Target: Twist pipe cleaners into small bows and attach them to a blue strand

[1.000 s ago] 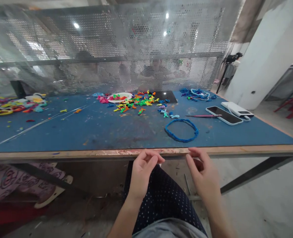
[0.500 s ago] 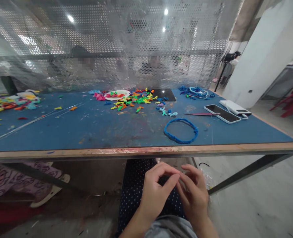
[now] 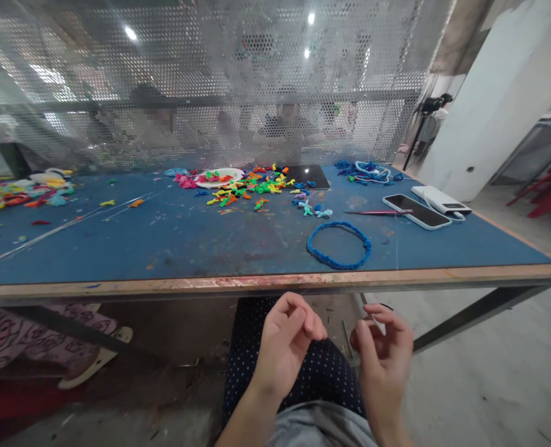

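Note:
My left hand (image 3: 285,347) is over my lap, just below the table edge, thumb pressed to the curled fingers; anything in that pinch is too small to make out. A short gap to the right, my right hand (image 3: 385,354) is also closed, thumb against bent fingers, and what it pinches does not show clearly. Both hands are clear of the table. Nearest on the tabletop lies a twisted blue ring (image 3: 339,246), like a braided band. Small light-blue knotted pieces (image 3: 315,210) are behind it.
Colourful knotted pieces (image 3: 251,186) are heaped mid-table beside a white plate (image 3: 219,177) and a dark tablet (image 3: 310,177). Tweezers (image 3: 373,213), a phone (image 3: 417,211) and a power bank (image 3: 440,200) lie right. A perforated metal screen (image 3: 200,74) stands behind; people show through it.
My hands, touching at the fingertips before, have drawn apart. The right one moved to the right, the left slightly left. Things on the table stayed put.

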### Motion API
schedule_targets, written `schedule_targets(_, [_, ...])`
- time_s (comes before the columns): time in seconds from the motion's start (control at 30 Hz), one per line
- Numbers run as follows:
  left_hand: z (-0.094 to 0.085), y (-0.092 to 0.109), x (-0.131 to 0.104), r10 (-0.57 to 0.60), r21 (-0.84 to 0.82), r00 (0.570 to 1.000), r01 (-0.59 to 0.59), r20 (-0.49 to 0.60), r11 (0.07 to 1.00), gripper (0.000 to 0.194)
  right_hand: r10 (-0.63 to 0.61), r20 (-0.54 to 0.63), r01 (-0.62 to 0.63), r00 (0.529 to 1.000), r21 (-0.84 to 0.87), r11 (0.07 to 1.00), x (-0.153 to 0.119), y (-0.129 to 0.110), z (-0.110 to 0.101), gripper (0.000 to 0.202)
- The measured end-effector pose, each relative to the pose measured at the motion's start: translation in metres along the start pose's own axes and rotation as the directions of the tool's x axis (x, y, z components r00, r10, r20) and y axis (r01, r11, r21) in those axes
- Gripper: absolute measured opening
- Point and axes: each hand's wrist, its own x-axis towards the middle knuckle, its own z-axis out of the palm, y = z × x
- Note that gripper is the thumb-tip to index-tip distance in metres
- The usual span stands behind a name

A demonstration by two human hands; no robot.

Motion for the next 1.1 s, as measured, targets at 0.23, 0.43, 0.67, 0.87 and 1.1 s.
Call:
schedule_targets(0.23, [-0.023, 0.015, 0.001, 0.092, 0.195, 0.984, -0.121, 0.153, 0.973, 0.023, 0.295, 0.074, -0.302, 0.953, 0.136, 0.943, 0.016, 0.001, -0.011, 0.023])
schedule_targets(0.43, [-0.026, 0.006, 0.007, -0.118, 0.567, 0.993, 0.082, 0.027, 0.820, 0.025, 0.535, 0.261, -0.594, 0.803, 0.281, 0.754, 0.025, 0.000, -0.006, 0.027])
schedule_targets(0.67, [-0.025, -0.042, 0.009, -0.081, 0.339, 0.996, 0.086, -0.029, 0.937, 0.031, 0.706, 0.474, -0.846, 0.526, 0.201, 0.495, 0.028, -0.002, -0.006, 0.039])
schedule_targets(0.87, [-0.018, -0.048, 0.007, -0.074, 0.344, 0.997, 0.069, 0.002, 0.936, 0.031, 0.672, 0.543, -0.840, 0.503, 0.124, 0.529, 0.028, 0.002, -0.006, 0.033])
schedule_targets(1.1, [-0.017, -0.034, 0.019, -0.119, 0.369, 0.991, 0.135, -0.068, 0.919, 0.046, 0.476, 0.280, -0.462, 0.834, -0.117, 0.879, 0.022, 0.003, -0.012, 0.033])
